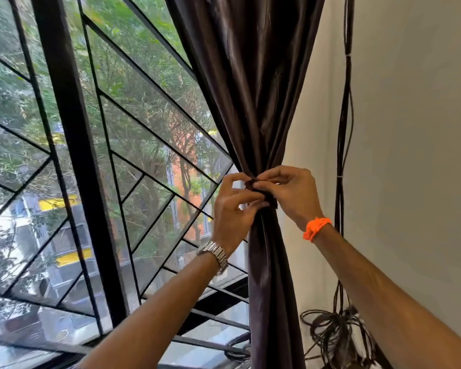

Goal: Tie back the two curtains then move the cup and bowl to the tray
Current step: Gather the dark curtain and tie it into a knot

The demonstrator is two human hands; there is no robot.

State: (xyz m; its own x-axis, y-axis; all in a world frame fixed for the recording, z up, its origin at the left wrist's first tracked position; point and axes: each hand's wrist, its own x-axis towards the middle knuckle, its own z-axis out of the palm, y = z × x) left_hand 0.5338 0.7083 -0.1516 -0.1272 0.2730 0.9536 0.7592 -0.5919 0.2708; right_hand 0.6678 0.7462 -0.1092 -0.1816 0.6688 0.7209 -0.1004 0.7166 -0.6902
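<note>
A dark brown curtain (253, 83) hangs at the right side of the window, gathered into a narrow waist at mid-height. A matching dark tie-back band (266, 197) wraps that waist. My left hand (232, 209), with a metal watch on its wrist, pinches the band from the left. From the right, my right hand (288, 193), an orange band on its wrist, grips the band's end with fingertips meeting the left hand's. The other curtain, cup, bowl and tray are out of view.
A window with a black metal grille (72, 145) fills the left; trees and buildings lie beyond. A pale wall (410, 129) stands to the right. Black cables (343, 129) run down it into a tangled coil (336, 334) near the floor.
</note>
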